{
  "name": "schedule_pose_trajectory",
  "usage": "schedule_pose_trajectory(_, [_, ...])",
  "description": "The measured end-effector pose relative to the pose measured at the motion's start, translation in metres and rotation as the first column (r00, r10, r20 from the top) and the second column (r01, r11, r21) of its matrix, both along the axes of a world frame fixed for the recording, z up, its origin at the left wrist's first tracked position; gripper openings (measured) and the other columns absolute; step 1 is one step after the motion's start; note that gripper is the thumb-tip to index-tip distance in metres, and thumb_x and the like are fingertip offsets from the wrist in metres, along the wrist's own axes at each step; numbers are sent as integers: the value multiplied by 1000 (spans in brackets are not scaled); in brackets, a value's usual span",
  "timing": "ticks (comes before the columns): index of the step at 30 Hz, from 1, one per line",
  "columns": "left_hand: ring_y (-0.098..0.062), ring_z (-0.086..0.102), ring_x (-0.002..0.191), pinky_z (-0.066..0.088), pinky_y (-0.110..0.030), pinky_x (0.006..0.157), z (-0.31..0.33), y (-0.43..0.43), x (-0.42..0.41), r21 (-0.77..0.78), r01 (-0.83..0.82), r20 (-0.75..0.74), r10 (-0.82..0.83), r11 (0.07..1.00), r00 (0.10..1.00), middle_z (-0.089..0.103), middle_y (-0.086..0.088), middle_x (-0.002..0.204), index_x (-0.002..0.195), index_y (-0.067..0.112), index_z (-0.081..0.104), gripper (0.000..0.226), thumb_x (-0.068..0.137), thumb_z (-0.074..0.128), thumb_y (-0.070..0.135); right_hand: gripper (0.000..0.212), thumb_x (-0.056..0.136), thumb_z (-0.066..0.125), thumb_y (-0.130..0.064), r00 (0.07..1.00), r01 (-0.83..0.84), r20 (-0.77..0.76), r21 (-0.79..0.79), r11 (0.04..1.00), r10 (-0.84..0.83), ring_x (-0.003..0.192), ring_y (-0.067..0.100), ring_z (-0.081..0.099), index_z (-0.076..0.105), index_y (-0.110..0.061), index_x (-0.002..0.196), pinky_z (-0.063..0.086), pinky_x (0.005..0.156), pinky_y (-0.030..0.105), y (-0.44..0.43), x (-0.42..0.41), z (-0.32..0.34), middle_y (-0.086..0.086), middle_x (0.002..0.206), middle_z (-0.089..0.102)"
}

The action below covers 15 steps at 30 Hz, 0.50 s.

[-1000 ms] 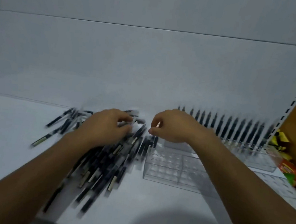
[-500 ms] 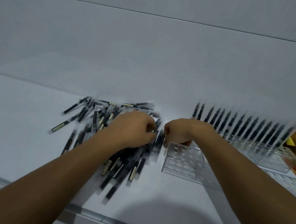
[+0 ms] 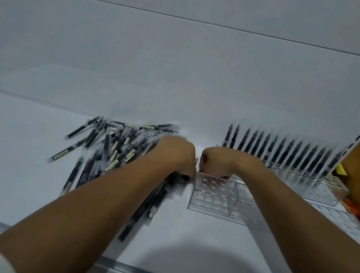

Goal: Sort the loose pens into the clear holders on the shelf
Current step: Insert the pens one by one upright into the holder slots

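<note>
**White shelf, pens half sorted**

White shelf (image 3: pixel 16 163) carries our loose pens (image 3: pixel 106 151) heaped at left, an empty holder (image 3: pixel 210 195) just beside them and a filled row (image 3: pixel 284 151) behind. Our left grip (image 3: pixel 176 156) curls into the heap and our right grip (image 3: pixel 216 162) curls at the holder's far edge. Their fingers are hidden, so we cannot tell what either clasps. We judge this is gathering. Next, one pen must be stood upright in a hole.

Two hands (image 3: pixel 176 156) (image 3: pixel 216 162), at least two clear holders (image 3: pixel 210 195) (image 3: pixel 324 192), roughly sixteen upright pens (image 3: pixel 281 150), dozens of loose pens (image 3: pixel 107 142) (blurred).

clear glossy plastic holder (image 3: pixel 213 195), matt white shelf (image 3: pixel 16 163)
</note>
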<state>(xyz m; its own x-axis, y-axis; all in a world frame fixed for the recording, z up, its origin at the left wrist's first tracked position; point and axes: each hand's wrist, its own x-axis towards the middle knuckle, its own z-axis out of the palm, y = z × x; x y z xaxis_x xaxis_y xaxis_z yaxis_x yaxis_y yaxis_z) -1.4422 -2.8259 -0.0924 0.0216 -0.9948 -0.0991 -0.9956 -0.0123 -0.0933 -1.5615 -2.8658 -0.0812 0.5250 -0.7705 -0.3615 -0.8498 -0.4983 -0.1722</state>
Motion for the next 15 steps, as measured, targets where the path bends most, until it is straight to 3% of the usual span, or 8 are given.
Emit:
schedule_pose_trajectory(4, [-23,61,100,47,-34,80,-5,-9,-3,16,-5,-3,5,1000,1000,65,-1,111,111,19,63,30,87,53,35,25,89,55,-11,999,-30,17,-7,1000,30,31,1,52,55,-20,67,34,33,9,-1,-5,0,-9,44,58])
schedule_pose_trajectory(9, [-22,61,95,52,-36,87,-3,-16,-1,129,-8,-78,18,992,997,64,-1,103,121,25,60,38,86,52,38,17,93,55,-22,993,17,116,55,998,-23,40,0,57,63,-19,78,37,37,8,-1,-7,-4,-9,60,64])
schedule_pose_trajectory(12, [-20,61,86,52,-33,79,-3,-17,4,99,-17,-153,32,995,988,64,-1,90,98,18,65,27,85,56,40,11,92,56,-22,987,14,157,96,995,-29,39,0,57,66,-18,90,38,38,9,1,-11,-2,-12,59,64])
schedule_pose_trajectory(15, [-18,57,69,47,-28,62,-2,-16,13,35,-108,-352,114,994,929,62,-4,77,75,13,60,27,84,61,38,14,91,58,-24,986,-4,164,124,992,-16,45,2,61,68,-20,100,46,46,13,3,-12,1,-10,66,68])
